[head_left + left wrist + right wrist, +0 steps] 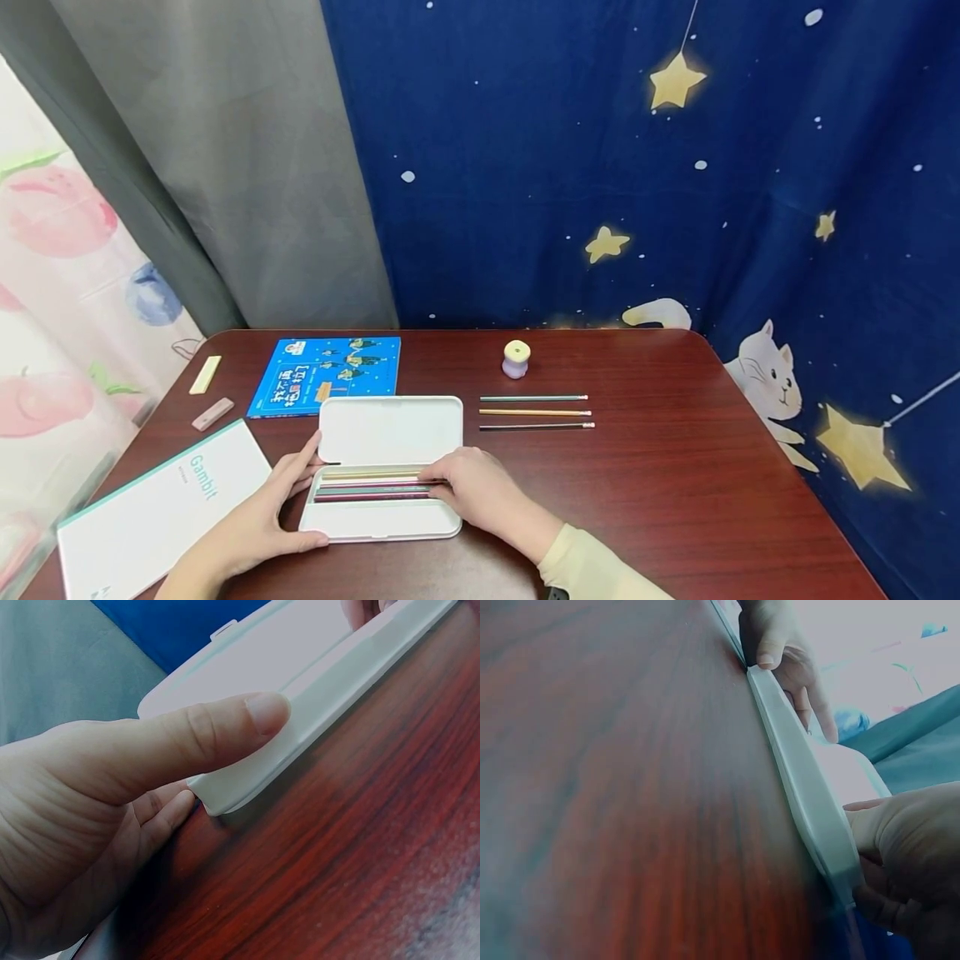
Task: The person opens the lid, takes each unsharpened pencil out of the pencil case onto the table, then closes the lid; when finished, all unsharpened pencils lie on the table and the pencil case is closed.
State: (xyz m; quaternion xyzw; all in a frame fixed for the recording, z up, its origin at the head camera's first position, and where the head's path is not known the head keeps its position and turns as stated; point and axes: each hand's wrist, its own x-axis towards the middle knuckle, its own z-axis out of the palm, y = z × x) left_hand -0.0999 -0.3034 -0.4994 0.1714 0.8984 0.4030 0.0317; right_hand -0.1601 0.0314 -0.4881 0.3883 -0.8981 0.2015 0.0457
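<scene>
An opened white pencil case (386, 523) lies on the table, its lid (392, 429) folded back. Several pencils (367, 492) of different colours lie lengthwise inside. My left hand (262, 512) holds the case's left end, thumb on the front corner and fingers around the side; in the left wrist view the thumb (217, 735) lies over the rim. Over the right end, my right hand (480, 492) reaches in, curled thumb and forefinger around the pencils' ends. Its fingertips are partly hidden behind the case wall in the right wrist view.
Three pencils (536, 412) lie in a row right of the case. Behind them stands a small yellow-and-purple object (516, 360). A blue book (337, 375), a white Gambit notebook (172, 508), a pinkish block (213, 413) and a cream block (206, 374) lie to the left.
</scene>
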